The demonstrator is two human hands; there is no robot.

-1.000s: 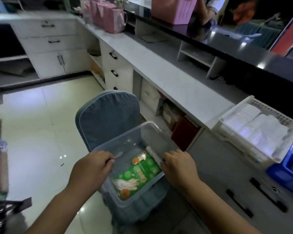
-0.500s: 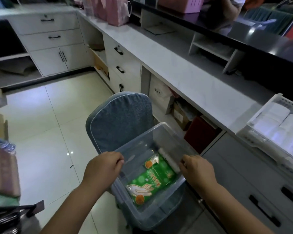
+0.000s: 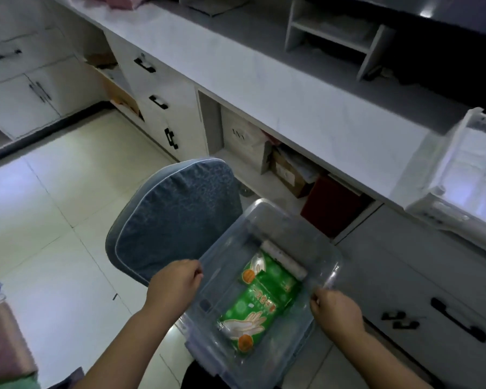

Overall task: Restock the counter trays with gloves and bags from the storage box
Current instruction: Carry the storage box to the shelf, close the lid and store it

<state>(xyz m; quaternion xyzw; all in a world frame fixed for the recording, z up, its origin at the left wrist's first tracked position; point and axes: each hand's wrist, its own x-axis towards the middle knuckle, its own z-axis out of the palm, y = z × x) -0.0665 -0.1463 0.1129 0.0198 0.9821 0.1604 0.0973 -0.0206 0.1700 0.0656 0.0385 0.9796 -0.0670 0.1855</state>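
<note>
Both hands clench the storage box (image 3: 267,220) rims, left hand (image 3: 174,284) at nine o'clock, right hand (image 3: 337,310) at three, likely to carry it level. Inside lie a green glove pack (image 3: 261,296) and a pale roll (image 3: 284,259) (bags, perhaps). The white counter tray (image 3: 443,209) waits at two o'clock.

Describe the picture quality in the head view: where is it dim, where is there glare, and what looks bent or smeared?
Head view: dim overall, darkest above the counter; glare on the floor tiles; wide-angle bending of the counter edge; white tray at right smeared; green glove pack in the clear storage box fairly sharp.
</note>
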